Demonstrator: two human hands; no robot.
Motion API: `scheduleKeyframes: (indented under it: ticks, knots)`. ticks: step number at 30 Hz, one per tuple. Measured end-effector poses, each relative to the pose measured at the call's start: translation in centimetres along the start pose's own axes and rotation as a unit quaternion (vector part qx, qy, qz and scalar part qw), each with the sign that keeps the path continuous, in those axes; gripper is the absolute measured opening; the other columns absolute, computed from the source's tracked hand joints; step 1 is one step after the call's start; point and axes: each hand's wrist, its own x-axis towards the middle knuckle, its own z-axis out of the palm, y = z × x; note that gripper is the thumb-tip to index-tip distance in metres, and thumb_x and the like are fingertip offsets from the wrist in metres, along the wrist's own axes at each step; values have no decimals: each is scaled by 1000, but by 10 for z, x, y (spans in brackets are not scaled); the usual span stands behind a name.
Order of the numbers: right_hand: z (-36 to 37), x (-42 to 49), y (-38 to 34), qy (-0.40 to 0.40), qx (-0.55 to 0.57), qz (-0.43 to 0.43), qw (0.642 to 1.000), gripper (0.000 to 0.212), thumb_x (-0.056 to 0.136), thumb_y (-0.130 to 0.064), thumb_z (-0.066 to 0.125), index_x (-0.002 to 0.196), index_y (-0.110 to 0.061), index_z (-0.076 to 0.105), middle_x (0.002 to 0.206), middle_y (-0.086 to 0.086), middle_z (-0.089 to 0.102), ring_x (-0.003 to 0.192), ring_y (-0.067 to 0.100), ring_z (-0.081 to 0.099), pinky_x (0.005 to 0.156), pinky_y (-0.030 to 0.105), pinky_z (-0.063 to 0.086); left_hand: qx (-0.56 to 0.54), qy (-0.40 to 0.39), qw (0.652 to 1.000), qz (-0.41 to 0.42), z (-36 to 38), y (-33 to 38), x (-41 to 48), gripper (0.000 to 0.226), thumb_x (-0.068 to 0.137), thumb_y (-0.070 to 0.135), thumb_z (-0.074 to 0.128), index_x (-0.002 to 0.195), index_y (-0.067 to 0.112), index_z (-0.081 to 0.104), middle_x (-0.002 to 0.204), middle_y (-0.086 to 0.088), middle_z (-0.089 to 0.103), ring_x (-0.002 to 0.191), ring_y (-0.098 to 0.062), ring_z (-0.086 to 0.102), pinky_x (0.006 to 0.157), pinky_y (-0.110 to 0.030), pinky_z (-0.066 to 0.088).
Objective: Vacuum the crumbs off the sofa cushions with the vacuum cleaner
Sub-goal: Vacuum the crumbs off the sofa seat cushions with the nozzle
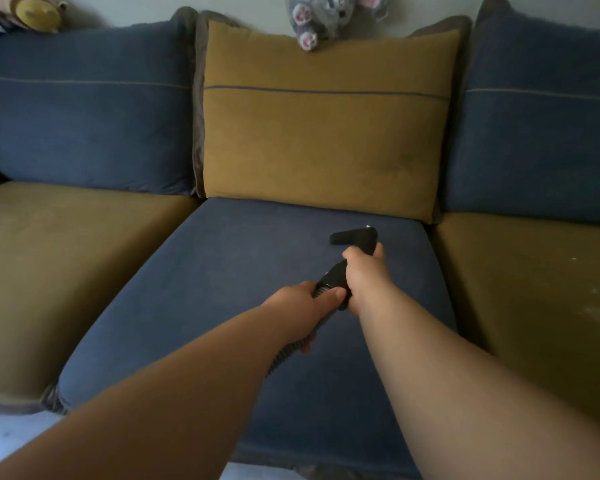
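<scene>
Vacuum nozzle (pixel 352 236) lies on blue cushion (pixel 239 271) near mustard pillow (pixel 326 140); left hand (pixel 302 306) grips hose (pixel 284 355), right hand (pixel 366 268) grips wand (pixel 333 275).

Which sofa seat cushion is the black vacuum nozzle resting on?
The blue fabric middle seat cushion; the black plastic vacuum nozzle sits on it, unlike the mustard left cushion and mustard right cushion.

Sofa (pixel 66 254) – vac nozzle (pixel 352 237) on blue mid seat cushion (pixel 239 271)
</scene>
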Motion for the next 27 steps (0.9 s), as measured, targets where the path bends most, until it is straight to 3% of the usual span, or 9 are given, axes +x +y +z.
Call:
scheduleKeyframes:
  ticks: [6, 12, 19, 21, 25, 27]
  knots:
    - [6, -5, -1, -23, -10, 10, 1000, 73, 91, -27, 52, 151, -43, 13, 139, 6, 45, 93, 29, 52, 52, 29, 40, 21, 1, 1000, -22, -10, 1, -13, 51, 89, 71, 40, 113, 28, 50, 71, -2, 68, 48, -11, 66, 49, -20, 53]
    - [-17, -6, -2, 9, 18, 19, 1000, 73, 91, -25, 52, 148, -49, 13, 134, 5, 47, 102, 35, 57, 64, 44, 50, 0, -18, 1000, -13, 2, 17, -15, 54, 89, 71, 41, 117, 26, 54, 72, -3, 68, 50, -12, 66, 51, -21, 55]
    - [-21, 10, -5, 5, 11, 15, 1000, 74, 91, -25, 52, 148, -50, 12, 132, 6, 48, 94, 32, 57, 58, 39, 50, 0, -8, 1000, -11, 10, 23, -2, 52, 91, 69, 40, 116, 26, 53, 71, -2, 67, 51, -14, 66, 67, -29, 59]
    - [-15, 15, -8, -4, 11, 19, 1000, 73, 91, -25, 52, 148, -49, 13, 132, 7, 48, 96, 33, 57, 61, 41, 51, 4, 0, 1000, -14, 6, 20, 3, 49, 91, 69, 40, 113, 27, 52, 70, -2, 67, 48, -13, 65, 63, -26, 58]
    - [-5, 20, -11, -32, -10, 11, 999, 67, 92, -25, 52, 149, -41, 21, 136, 9, 48, 102, 34, 56, 51, 30, 41, 6, 12, 1000, -14, -1, 15, 13, 46, 89, 71, 40, 108, 30, 51, 68, -1, 68, 49, -12, 68, 56, -25, 56]
    - [-5, 22, -11, -24, -5, 6, 1000, 66, 91, -24, 53, 149, -39, 23, 136, 9, 49, 107, 35, 55, 58, 33, 44, 9, 8, 1000, -14, 0, 15, 15, 47, 88, 73, 41, 106, 30, 52, 68, -1, 68, 51, -13, 69, 57, -25, 57]
